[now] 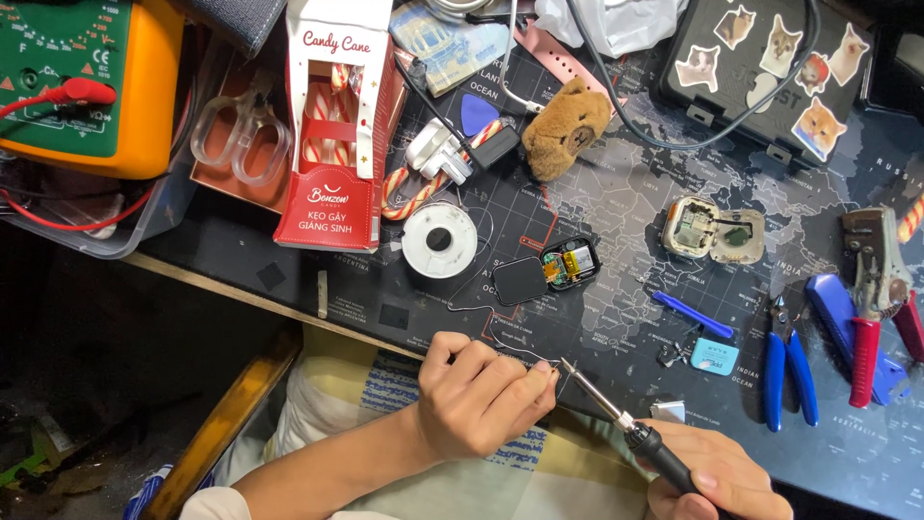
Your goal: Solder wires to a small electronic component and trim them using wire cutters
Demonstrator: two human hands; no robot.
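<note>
Two bare hands are working low in the frame, at the near edge of a dark desk mat (616, 193) printed with a world map. The left hand (481, 395) is reaching in from the lower left, its forearm slanting up from the bottom edge, knuckles toward the camera and fingers curled into a loose fist that is pinching a thin solder wire (496, 332); the wire is looping upward toward a white solder spool (439, 240) lying flat above it. The right hand (717, 481) is sitting in the lower right corner, partly cut off by the frame, its fingers wrapping the black handle of a soldering iron (626, 424). The iron is slanting up and to the left, and its metal tip is meeting the left fingertips and the wire end at lower centre. Just above the hands, near the middle of the frame, an opened smartwatch (547, 272) is lying with its black screen folded aside and its battery showing. A second opened watch case (714, 231) is resting to the right of it. Blue-handled cutters (789, 371) and red-handled pliers (871, 308) are lying at the right edge, a candy cane box (337, 125) is standing at upper left, and a brown plush toy (568, 130) is sitting at upper centre.
</note>
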